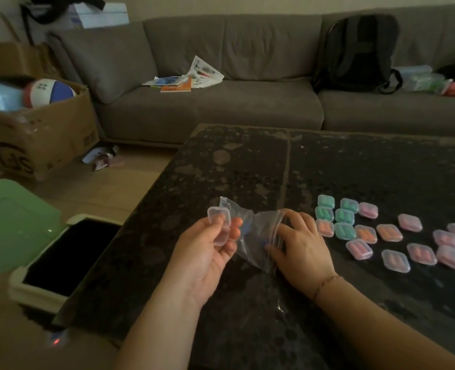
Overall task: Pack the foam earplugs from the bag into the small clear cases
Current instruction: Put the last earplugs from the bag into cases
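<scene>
Approx 17 filled cases [381, 231] near desk [247, 161] right edge. L hand [207, 252] pinches empty case [219, 225]; R hand [301, 241] fingers [291, 216] inside bag [258, 236], grip unclear; few blue plugs [245, 228] left.

Filled cases [389, 232]: 17; open case [219, 226]: 1; bag [258, 236]: 1.

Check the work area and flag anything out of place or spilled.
Nothing is spilled on the table; the filled cases lie shut in a loose cluster, not neat rows. Off the table, crumpled wrappers lie on the floor by the cardboard box, and papers are strewn on the sofa.
</scene>
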Demonstrator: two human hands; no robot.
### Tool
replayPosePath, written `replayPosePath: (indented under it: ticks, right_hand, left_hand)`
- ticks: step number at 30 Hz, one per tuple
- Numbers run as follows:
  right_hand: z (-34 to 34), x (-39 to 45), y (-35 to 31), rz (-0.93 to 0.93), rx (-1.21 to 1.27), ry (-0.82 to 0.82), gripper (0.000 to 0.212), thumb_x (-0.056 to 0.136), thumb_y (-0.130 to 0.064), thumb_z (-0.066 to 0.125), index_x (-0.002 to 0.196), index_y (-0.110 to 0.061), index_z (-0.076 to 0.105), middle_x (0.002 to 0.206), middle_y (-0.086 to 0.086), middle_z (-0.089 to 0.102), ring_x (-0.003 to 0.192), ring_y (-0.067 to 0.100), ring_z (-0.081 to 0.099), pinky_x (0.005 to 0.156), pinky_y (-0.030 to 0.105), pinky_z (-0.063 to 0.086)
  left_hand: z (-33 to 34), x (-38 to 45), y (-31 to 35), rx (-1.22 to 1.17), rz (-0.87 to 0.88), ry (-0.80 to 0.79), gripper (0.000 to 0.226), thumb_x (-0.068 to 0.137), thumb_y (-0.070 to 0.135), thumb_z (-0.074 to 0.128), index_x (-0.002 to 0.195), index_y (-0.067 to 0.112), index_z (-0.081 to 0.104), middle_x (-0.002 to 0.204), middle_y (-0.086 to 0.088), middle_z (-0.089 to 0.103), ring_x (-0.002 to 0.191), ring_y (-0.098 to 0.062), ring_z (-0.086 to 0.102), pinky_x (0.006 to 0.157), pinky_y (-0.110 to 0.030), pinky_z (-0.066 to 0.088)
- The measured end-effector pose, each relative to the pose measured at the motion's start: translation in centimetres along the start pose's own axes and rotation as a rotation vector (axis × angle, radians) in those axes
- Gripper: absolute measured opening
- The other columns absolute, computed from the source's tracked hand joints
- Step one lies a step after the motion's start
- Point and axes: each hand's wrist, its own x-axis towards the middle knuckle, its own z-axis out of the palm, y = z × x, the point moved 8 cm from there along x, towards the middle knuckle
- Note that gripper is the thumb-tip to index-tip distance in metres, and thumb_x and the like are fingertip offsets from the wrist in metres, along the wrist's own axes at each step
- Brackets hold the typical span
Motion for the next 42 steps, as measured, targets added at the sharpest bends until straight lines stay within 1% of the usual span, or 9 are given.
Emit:
replayPosePath:
  ticks: [7, 14, 17, 22, 25, 29, 33, 38, 42]
  right_hand:
    - [-2.5, -0.5, -0.2, -0.068, -0.036, 0.111, 0.023, 0.092, -0.040, 0.056, 0.113, -0.034, 0.064, 0.150, -0.008, 0.030, 0.139, 0.019, 0.022, 0.104, 0.039, 0.039]
    - [-7.2, -2.6, -0.7, -0.133, 0.097, 0.345, 0.021, 0.085, -0.032, 0.053, 0.103, -0.028, 0.064, 0.101, -0.010, 0.063, 0.094, 0.011, 0.056, 0.076, 0.032, 0.053]
    - [-8.1, -3.1, -2.8, -0.302, 0.225, 0.404, 0.026, 0.089, -0.028, 0.054, 0.113, -0.024, 0.064, 0.103, -0.009, 0.063, 0.094, 0.009, 0.056, 0.075, 0.030, 0.054]
    - [-7.8, -4.6, -5.7, -0.544, 0.137, 0.485, 0.020, 0.091, -0.027, 0.056, 0.104, -0.026, 0.070, 0.110, -0.004, 0.061, 0.105, 0.018, 0.052, 0.079, 0.028, 0.048]
    - [-7.6, -4.5, -6.3, -0.550, 0.073, 0.488, 0.017, 0.086, -0.026, 0.058, 0.098, -0.029, 0.071, 0.123, 0.000, 0.053, 0.118, 0.025, 0.045, 0.084, 0.030, 0.045]
    - [-7.0, -4.2, -6.8, -0.541, 0.053, 0.362, 0.018, 0.078, -0.027, 0.065, 0.092, -0.036, 0.072, 0.137, -0.003, 0.047, 0.130, 0.026, 0.036, 0.088, 0.033, 0.044]
    - [-6.4, -4.0, -6.6, -0.522, 0.044, 0.288, 0.021, 0.080, -0.028, 0.068, 0.095, -0.041, 0.072, 0.146, -0.006, 0.042, 0.137, 0.028, 0.031, 0.094, 0.041, 0.047]
    - [-8.6, -4.2, -4.8, -0.379, 0.337, 0.505, 0.022, 0.090, -0.036, 0.055, 0.100, -0.026, 0.073, 0.123, -0.009, 0.057, 0.116, 0.011, 0.048, 0.093, 0.019, 0.041]
    - [-8.5, -3.6, -1.4, -0.115, 0.418, 0.584, 0.012, 0.087, -0.027, 0.060, 0.098, -0.027, 0.067, 0.102, -0.015, 0.054, 0.097, 0.006, 0.051, 0.078, 0.015, 0.041]
  left_hand:
    - [0.1, 0.0, -0.2, 0.077, -0.003, 0.016, 0.023, 0.107, 0.021, 0.049, 0.116, 0.009, 0.066, 0.086, -0.008, 0.064, 0.057, -0.010, 0.053, 0.051, -0.021, 0.045]
    - [1.3, -0.6, -1.5, 0.189, -0.062, -0.066, 0.033, 0.104, 0.038, 0.050, 0.114, 0.013, 0.069, 0.083, -0.008, 0.061, 0.057, -0.012, 0.049, 0.051, -0.023, 0.039]
    - [2.2, -1.1, -1.9, 0.233, -0.084, -0.165, 0.034, 0.103, 0.038, 0.051, 0.110, 0.012, 0.071, 0.078, -0.006, 0.060, 0.054, -0.011, 0.047, 0.050, -0.023, 0.035]
    - [3.3, -2.3, -2.3, 0.176, -0.129, -0.286, 0.040, 0.104, 0.038, 0.047, 0.081, 0.019, 0.074, 0.066, 0.001, 0.061, 0.049, -0.006, 0.050, 0.048, -0.021, 0.035]
    - [3.4, -2.4, -2.4, 0.170, -0.147, -0.304, 0.039, 0.104, 0.039, 0.047, 0.087, 0.017, 0.074, 0.065, 0.001, 0.059, 0.050, -0.006, 0.051, 0.046, -0.021, 0.036]
    - [3.7, -2.5, -2.3, 0.232, -0.127, -0.348, 0.044, 0.104, 0.039, 0.046, 0.071, 0.020, 0.070, 0.063, 0.001, 0.053, 0.053, -0.009, 0.048, 0.050, -0.023, 0.036]
    - [3.8, -2.7, -2.2, 0.233, -0.090, -0.381, 0.043, 0.102, 0.037, 0.047, 0.076, 0.019, 0.076, 0.069, -0.001, 0.063, 0.062, -0.011, 0.058, 0.059, -0.026, 0.044]
    - [3.7, -2.4, -1.8, 0.110, -0.043, -0.354, 0.032, 0.092, 0.039, 0.054, 0.091, 0.015, 0.075, 0.085, -0.004, 0.071, 0.069, -0.012, 0.066, 0.063, -0.028, 0.050]
    - [2.6, -1.7, -0.9, -0.099, 0.023, -0.212, 0.037, 0.089, 0.043, 0.056, 0.094, 0.010, 0.071, 0.081, -0.008, 0.062, 0.066, -0.017, 0.053, 0.066, -0.030, 0.043]
